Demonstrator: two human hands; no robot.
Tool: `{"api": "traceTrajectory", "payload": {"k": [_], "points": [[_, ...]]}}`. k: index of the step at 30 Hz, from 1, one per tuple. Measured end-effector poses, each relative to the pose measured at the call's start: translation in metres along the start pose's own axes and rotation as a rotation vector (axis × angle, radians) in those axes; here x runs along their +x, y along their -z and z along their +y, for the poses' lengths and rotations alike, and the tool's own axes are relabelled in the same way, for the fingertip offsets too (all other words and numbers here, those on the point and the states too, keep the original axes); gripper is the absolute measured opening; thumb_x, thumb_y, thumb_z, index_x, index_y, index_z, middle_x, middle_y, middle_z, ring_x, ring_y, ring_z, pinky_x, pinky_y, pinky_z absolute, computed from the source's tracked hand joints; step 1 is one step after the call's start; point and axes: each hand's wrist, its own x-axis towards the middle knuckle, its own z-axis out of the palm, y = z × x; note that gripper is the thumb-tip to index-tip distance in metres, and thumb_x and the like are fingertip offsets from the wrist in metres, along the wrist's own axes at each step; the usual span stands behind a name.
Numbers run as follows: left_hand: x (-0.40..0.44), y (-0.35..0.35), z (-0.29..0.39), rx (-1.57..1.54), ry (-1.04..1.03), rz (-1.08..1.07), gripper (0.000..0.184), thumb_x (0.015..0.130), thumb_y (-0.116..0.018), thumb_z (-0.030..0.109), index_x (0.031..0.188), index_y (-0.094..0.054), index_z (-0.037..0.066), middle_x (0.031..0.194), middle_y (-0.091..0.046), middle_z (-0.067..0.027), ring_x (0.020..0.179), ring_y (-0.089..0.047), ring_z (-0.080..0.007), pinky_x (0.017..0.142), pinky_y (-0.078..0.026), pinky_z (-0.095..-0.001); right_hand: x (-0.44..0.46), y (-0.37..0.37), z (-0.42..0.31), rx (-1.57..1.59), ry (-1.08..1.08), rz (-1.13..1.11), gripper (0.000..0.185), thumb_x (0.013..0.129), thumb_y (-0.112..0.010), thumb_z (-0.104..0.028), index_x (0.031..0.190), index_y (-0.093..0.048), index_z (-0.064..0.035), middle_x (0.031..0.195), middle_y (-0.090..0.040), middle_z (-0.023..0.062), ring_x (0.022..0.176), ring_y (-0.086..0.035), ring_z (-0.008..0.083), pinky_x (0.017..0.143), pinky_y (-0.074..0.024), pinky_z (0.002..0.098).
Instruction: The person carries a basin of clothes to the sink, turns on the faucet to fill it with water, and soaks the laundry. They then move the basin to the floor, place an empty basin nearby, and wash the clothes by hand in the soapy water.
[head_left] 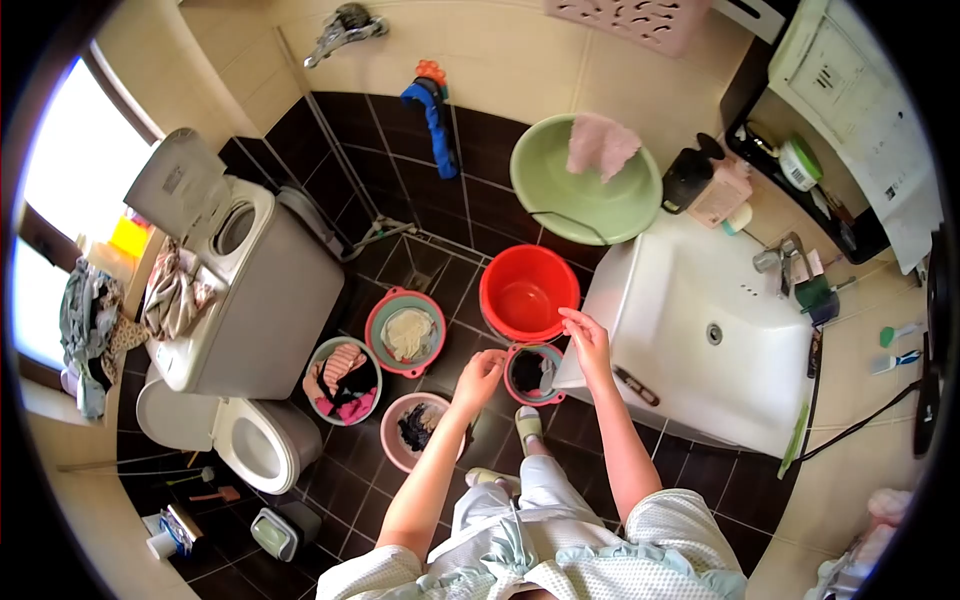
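Observation:
My left hand [482, 376] hovers above the floor with its fingers curled together, and nothing shows in it. My right hand [588, 338] is raised near the sink's front corner, fingers a little apart and holding nothing visible. Between and beyond them stands a red bucket [510, 312], which looks empty of clothes. Just below it, a small pink-rimmed basin [562, 396] holds dark cloth [526, 372]. Under my left forearm, partly hidden, sits a pink basin [391, 446] with dark and beige laundry [415, 430].
A green-and-pink basin [372, 335] holds pale cloth; another basin [318, 408] holds striped, black and pink clothes. A light green basin [540, 190] with a pink cloth rests by the white sink [670, 330]. An open-lidded washing machine [265, 300] and toilet [285, 440] stand left.

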Motion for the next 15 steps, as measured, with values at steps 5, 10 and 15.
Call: {"api": "traceTrajectory", "payload": {"k": [5, 10, 15], "points": [[0.085, -0.026, 0.061, 0.000, -0.111, 0.020, 0.021, 0.085, -0.053, 0.015, 0.102, -0.062, 0.006, 0.093, -0.060, -0.0104, 0.080, -0.060, -0.0195, 0.073, -0.048, -0.0298, 0.089, 0.049, -0.029, -0.029, 0.186, 0.077, 0.028, 0.087, -0.055, -0.015, 0.113, -0.060, -0.0058, 0.094, -0.062, -0.0009, 0.073, -0.052, 0.0032, 0.054, -0.0339, 0.0163], [0.208, -0.057, 0.109, -0.055, -0.306, 0.114, 0.023, 0.087, -0.054, 0.011, 0.108, -0.059, 0.003, 0.085, -0.060, -0.0025, 0.069, -0.051, -0.0081, 0.064, -0.043, -0.0228, 0.178, 0.069, -0.074, -0.053, 0.191, 0.201, 0.038, 0.087, -0.055, -0.012, 0.124, -0.050, -0.0032, 0.091, -0.059, 0.0045, 0.068, -0.055, 0.0089, 0.060, -0.0434, 0.0212], [0.289, -0.059, 0.185, 0.062, -0.232, 0.271, 0.040, 0.084, -0.058, 0.015, 0.123, -0.052, 0.009, 0.084, -0.059, -0.0045, 0.065, -0.054, -0.0103, 0.062, -0.045, -0.0249, 0.245, 0.077, -0.085, -0.039, 0.194, 0.198, 0.048, 0.085, -0.057, -0.016, 0.130, -0.043, -0.0036, 0.092, -0.061, 0.0074, 0.068, -0.058, 0.0109, 0.061, -0.0446, 0.0236]]}}
